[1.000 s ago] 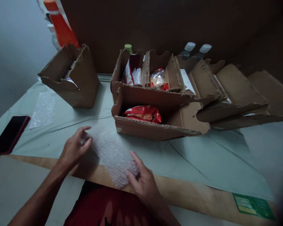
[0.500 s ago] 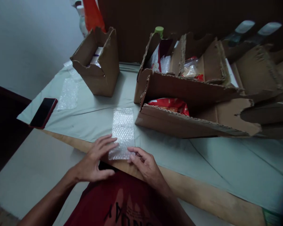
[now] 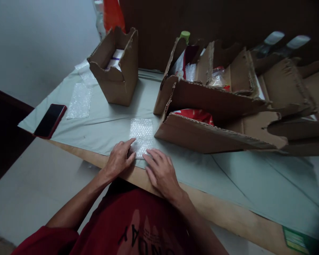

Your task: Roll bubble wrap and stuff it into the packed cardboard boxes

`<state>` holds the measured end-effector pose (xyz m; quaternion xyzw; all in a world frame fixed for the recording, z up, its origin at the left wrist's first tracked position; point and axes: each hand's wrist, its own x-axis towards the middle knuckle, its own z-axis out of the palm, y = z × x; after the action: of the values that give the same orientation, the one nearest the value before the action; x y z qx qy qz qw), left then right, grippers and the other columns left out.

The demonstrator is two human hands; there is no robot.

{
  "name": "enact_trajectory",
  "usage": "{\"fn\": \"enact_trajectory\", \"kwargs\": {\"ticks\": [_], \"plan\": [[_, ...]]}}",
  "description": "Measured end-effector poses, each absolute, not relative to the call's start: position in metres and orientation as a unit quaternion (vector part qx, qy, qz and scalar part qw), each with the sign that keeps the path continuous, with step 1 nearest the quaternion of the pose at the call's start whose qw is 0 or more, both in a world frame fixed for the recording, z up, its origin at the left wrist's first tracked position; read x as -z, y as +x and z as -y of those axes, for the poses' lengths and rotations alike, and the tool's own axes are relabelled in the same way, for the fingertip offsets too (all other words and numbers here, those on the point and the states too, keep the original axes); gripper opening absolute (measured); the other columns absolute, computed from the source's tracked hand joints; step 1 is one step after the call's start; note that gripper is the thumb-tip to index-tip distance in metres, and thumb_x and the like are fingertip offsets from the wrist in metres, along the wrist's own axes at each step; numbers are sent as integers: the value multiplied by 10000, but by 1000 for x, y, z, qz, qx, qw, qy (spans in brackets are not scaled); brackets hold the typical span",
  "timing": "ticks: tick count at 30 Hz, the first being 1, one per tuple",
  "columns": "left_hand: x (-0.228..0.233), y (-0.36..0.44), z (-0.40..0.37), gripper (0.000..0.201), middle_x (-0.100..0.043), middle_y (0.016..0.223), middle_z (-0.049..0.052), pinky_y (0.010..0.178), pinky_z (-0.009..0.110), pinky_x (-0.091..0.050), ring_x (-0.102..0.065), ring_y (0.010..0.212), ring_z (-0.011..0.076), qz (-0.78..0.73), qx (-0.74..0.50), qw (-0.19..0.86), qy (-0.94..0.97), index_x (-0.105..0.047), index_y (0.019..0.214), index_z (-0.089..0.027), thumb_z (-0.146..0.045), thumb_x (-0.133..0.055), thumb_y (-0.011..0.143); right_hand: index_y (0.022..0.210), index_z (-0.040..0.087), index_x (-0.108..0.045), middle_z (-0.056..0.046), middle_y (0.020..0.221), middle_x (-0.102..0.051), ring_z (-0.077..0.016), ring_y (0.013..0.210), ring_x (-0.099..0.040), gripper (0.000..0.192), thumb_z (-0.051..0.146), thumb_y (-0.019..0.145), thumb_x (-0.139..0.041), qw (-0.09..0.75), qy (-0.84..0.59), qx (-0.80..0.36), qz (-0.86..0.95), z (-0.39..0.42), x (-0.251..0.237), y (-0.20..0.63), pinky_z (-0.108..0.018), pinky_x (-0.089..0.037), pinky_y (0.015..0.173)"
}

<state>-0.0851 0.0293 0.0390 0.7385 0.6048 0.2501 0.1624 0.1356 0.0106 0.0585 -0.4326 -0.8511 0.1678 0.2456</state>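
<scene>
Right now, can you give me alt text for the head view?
Both hands, left hand and right hand, press flat on a small clear bubble-wrap sheet lying on the pale green tablecloth, beside open brown cardboard boxes holding snack packets.

I see a wooden table [image 3: 228, 216] covered with a pale green cloth [image 3: 244, 177]. On the cloth lie a bubble wrap sheet [image 3: 141, 136] near the front edge, another bubble wrap piece [image 3: 79, 105] far left, a phone [image 3: 50, 120] beside it, and cardboard boxes [image 3: 218, 131] on the right.
</scene>
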Motion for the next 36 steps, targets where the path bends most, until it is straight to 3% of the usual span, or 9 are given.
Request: {"fn": "enact_trajectory", "kwargs": {"ticks": [2, 6, 10, 13, 18, 24, 29, 33, 36], "plan": [[-43, -85, -24, 524, -676, 990, 71, 861, 396, -524, -618, 917, 242, -603, -265, 126, 742, -531, 1419, -202, -197, -605, 900, 1279, 207, -682, -139, 1423, -641, -319, 1375, -517, 361, 122, 948, -565, 200, -415, -135, 877, -23, -50, 130, -495, -501, 1018], [-58, -90, -5, 475, -639, 1301, 136, 1020, 474, -482, -575, 1211, 302, -533, -292, 99, 788, -559, 1379, -214, -241, -639, 912, 1162, 204, -719, -113, 1319, -711, -287, 1285, -591, 292, 93, 960, -541, 195, -394, -139, 887, -34, -49, 127, -453, -487, 989], [-65, -93, 6, 318, -730, 1009, 76, 926, 427, -495, -642, 1012, 246, -497, -287, 135, 808, -654, 1251, -213, -157, -557, 954, 1140, 229, -726, -71, 1106, -784, -225, 1018, -700, 279, 145, 1005, -496, 188, -409, -227, 864, -30, -62, 128, -391, -500, 916], [-59, -92, -3, 275, -714, 862, 45, 824, 379, -502, -636, 838, 210, -530, -284, 156, 784, -681, 1195, -205, -168, -533, 965, 1191, 231, -709, -67, 1141, -775, -223, 1031, -701, 280, 207, 1030, -481, 212, -458, -227, 833, -28, -68, 131, -381, -504, 923], [-44, -87, -28, 259, -714, 966, 83, 829, 400, -492, -617, 896, 250, -588, -255, 93, 762, -671, 1198, -200, -221, -565, 962, 1227, 228, -683, -109, 1229, -721, -272, 1142, -633, 258, 236, 1012, -541, 225, -442, -105, 862, -28, -68, 136, -425, -484, 934], [-51, -90, -18, 341, -687, 1142, 112, 956, 434, -480, -611, 1084, 273, -531, -326, 106, 775, -613, 1291, -192, -270, -616, 959, 1191, 214, -691, -99, 1184, -735, -278, 1158, -611, 245, 175, 1009, -531, 177, -404, -125, 889, -38, -60, 128, -430, -468, 947], [-58, -96, -7, 375, -713, 934, 50, 882, 391, -500, -632, 907, 223, -520, -321, 153, 777, -576, 1346, -198, -203, -570, 972, 1260, 214, -666, -70, 1133, -765, -242, 1022, -654, 272, 220, 1029, -523, 193, -426, -209, 859, -36, -64, 131, -400, -488, 908], [-46, -91, -31, 300, -720, 889, 61, 843, 388, -495, -630, 857, 231, -567, -310, 109, 755, -636, 1266, -179, -250, -573, 981, 1319, 184, -645, -151, 1338, -665, -310, 1194, -581, 343, 262, 991, -586, 194, -449, -108, 866, -31, -71, 128, -455, -455, 969], [-40, -88, -50, 279, -727, 923, 91, 854, 406, -493, -633, 897, 257, -601, -297, 88, 737, -675, 1197, -159, -300, -599, 968, 1319, 164, -643, -170, 1336, -654, -328, 1206, -560, 375, 235, 951, -642, 155, -422, -70, 890, -38, -70, 120, -468, -433, 977]]}}
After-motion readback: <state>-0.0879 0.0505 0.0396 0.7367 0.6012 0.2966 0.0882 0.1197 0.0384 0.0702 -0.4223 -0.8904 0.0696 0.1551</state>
